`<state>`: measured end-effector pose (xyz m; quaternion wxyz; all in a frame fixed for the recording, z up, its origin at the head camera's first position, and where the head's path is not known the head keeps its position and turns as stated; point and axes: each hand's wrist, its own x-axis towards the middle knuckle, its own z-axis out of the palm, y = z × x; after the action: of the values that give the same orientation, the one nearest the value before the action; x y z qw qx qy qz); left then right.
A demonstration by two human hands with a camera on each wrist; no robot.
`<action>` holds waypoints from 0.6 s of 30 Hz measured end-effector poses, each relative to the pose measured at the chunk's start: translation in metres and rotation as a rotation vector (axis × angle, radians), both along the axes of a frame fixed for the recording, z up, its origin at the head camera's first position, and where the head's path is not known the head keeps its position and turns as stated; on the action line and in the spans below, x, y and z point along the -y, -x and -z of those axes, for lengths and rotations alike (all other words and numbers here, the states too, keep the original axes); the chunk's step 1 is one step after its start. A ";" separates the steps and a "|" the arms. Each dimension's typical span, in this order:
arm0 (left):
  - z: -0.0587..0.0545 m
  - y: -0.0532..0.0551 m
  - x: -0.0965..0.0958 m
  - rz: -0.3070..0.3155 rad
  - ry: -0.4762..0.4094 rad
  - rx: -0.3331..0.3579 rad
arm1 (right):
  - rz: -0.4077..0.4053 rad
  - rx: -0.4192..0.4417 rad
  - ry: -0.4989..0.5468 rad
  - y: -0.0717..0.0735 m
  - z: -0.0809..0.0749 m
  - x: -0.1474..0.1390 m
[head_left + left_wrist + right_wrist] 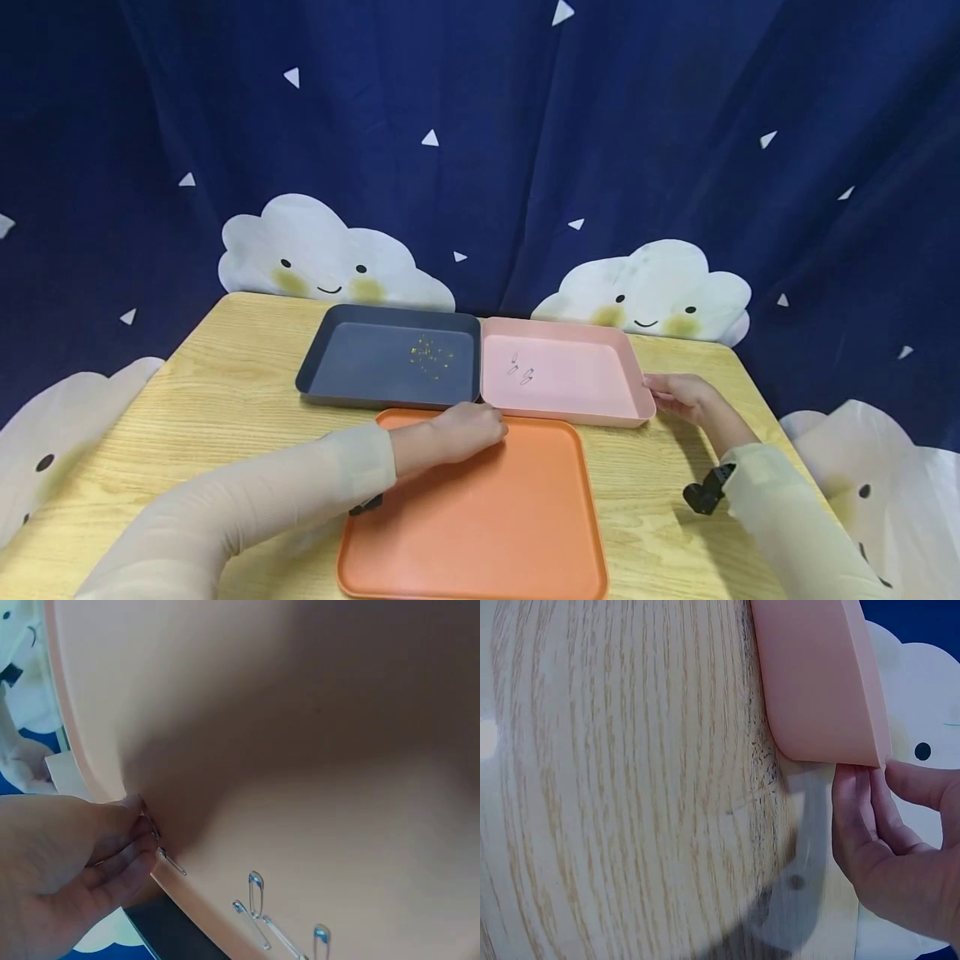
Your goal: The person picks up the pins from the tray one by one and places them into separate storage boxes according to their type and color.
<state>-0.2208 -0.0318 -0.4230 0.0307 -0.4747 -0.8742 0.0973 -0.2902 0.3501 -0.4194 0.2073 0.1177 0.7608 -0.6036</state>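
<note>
Silver safety pins are left on the orange tray; the job looks part done.
Some pin-like shapes are seen in the pink tray at 1 o'clock, and yellow bits in the dark tray at 11 o'clock. One pin seems pinched in the curled fingertips of the left hand; in the left wrist view the loose ones, thin and looped, are scattered toward 4 o'clock from there. The pink tray's 3 o'clock end is held between the thumb and fingers of the right hand.
</note>
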 end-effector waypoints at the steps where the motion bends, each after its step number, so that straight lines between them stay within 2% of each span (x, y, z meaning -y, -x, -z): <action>1: 0.000 0.000 0.000 0.000 0.001 0.010 | -0.001 0.001 -0.002 0.000 0.000 0.000; 5: 0.000 0.001 0.003 0.010 -0.006 0.023 | 0.010 0.012 -0.012 0.000 -0.001 0.000; 7: 0.000 0.001 0.004 -0.014 -0.049 0.065 | 0.016 0.012 -0.031 0.001 -0.001 0.001; 9: -0.001 0.002 0.004 -0.015 -0.067 0.057 | 0.027 0.010 -0.042 0.001 -0.001 0.002; 12: -0.002 0.002 0.005 -0.019 -0.060 0.050 | 0.033 0.008 -0.044 0.002 -0.001 0.002; 14: -0.002 0.002 0.005 -0.004 -0.038 0.022 | 0.036 0.010 -0.027 0.002 -0.001 0.001; 18: 0.000 0.001 0.004 -0.023 -0.054 0.073 | 0.023 0.011 -0.006 0.001 -0.001 0.001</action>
<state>-0.2222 -0.0358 -0.4227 0.0102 -0.4670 -0.8824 0.0568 -0.2908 0.3489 -0.4182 0.2040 0.1305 0.7601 -0.6030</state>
